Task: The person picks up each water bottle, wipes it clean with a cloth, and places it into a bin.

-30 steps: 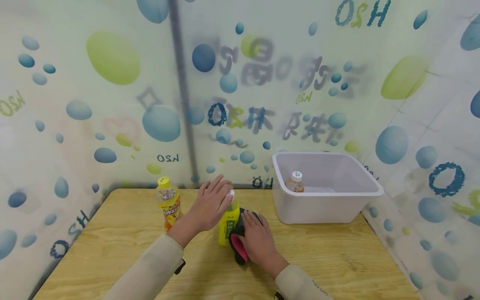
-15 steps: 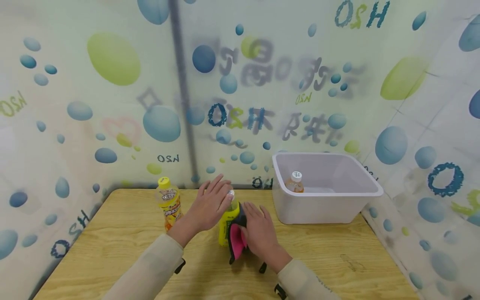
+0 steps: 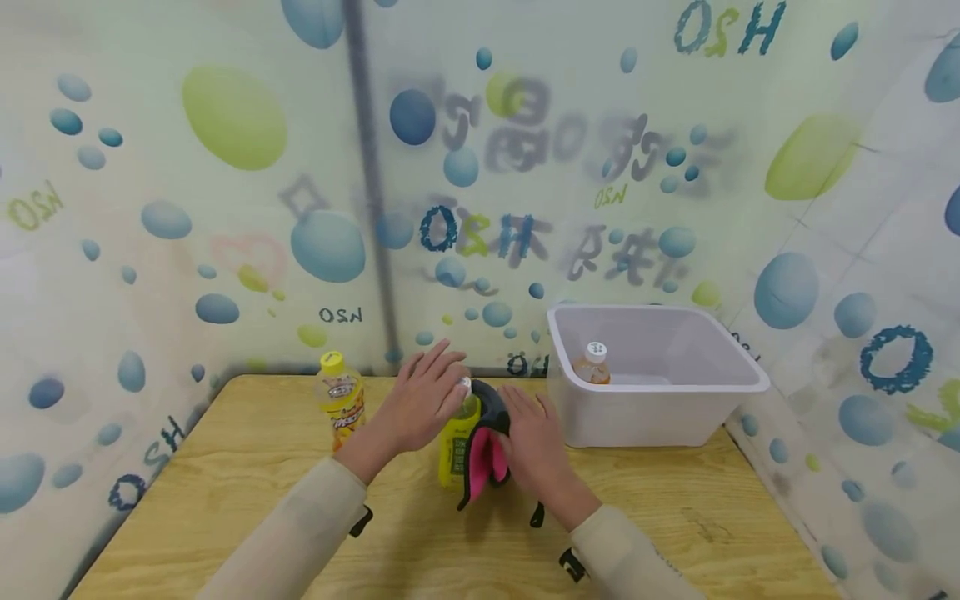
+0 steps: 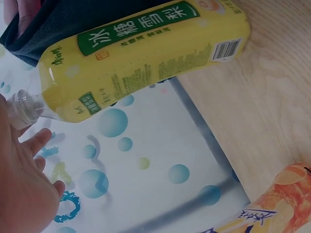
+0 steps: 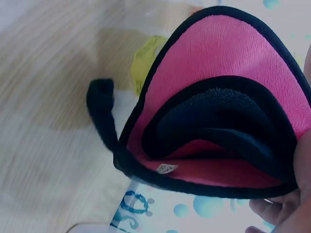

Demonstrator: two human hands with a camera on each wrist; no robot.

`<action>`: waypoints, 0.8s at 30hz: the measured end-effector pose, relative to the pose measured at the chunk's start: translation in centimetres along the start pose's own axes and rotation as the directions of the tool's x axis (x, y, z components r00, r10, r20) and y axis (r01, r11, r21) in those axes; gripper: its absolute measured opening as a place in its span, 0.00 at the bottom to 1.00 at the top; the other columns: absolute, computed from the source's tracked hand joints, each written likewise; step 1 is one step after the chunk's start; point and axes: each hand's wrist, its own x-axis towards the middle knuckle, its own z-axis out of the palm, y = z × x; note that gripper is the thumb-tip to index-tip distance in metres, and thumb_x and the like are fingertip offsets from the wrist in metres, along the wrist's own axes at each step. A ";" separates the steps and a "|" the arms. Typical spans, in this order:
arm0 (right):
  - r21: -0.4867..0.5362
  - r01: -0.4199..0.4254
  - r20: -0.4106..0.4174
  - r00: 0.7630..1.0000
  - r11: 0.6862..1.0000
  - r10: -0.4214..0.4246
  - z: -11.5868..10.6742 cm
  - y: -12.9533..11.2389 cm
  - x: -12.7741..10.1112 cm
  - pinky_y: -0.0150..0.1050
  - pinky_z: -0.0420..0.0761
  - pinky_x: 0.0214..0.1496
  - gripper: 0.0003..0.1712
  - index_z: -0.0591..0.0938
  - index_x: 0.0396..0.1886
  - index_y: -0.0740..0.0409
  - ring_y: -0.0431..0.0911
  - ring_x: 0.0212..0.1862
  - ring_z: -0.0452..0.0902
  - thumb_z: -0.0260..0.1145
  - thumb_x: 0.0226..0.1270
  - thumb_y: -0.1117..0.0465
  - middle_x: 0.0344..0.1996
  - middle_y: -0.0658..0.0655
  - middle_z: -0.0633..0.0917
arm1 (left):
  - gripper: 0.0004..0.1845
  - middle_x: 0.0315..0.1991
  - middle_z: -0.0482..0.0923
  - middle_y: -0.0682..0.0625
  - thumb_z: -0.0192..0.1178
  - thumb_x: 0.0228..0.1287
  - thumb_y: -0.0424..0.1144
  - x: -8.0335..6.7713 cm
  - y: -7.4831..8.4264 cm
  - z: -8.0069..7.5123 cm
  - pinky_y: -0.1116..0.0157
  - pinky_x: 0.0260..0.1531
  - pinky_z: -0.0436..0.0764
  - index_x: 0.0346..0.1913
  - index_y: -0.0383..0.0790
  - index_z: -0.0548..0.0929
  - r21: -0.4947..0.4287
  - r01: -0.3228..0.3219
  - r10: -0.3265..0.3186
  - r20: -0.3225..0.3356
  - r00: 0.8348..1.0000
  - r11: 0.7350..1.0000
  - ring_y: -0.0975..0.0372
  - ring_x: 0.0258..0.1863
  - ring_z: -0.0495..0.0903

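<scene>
A yellow drink bottle [image 3: 451,461] with a white cap stands upright on the table. My left hand [image 3: 422,403] is at its top, fingers extended; in the left wrist view the cap [image 4: 23,108] touches that hand near the palm. My right hand [image 3: 536,440] holds a thick pink-and-dark cloth [image 3: 480,472] with black edging, pressed against the bottle's right side. From the right wrist, the cloth [image 5: 218,48] appears folded and bulging, with a black loop dangling from one corner; the fingertips behind it are mostly hidden.
To the left stands an orange drink bottle [image 3: 347,417] with a yellow cap. At the back right is a white plastic bin [image 3: 652,421], holding a white-capped bottle [image 3: 596,367]. A patterned curtain [image 3: 480,167] closes off the table's rear.
The right hand has slid the cloth upward along the bottle's side toward its neck, and more of the pink face shows. The left hand has stayed at the cap.
</scene>
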 end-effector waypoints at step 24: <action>-0.064 0.000 -0.043 0.999 0.998 -0.003 -1.8 1.6 0.3 0.51 0.58 0.76 0.38 0.64 0.73 0.58 0.49 0.75 0.61 0.65 0.67 0.52 0.73 0.55 0.67 | 0.18 0.65 0.71 0.50 0.49 0.75 0.50 0.6 0.0 -0.7 0.46 0.72 0.58 0.59 0.47 0.77 -0.027 -0.091 0.091 -0.026 0.996 0.995 0.52 0.77 0.53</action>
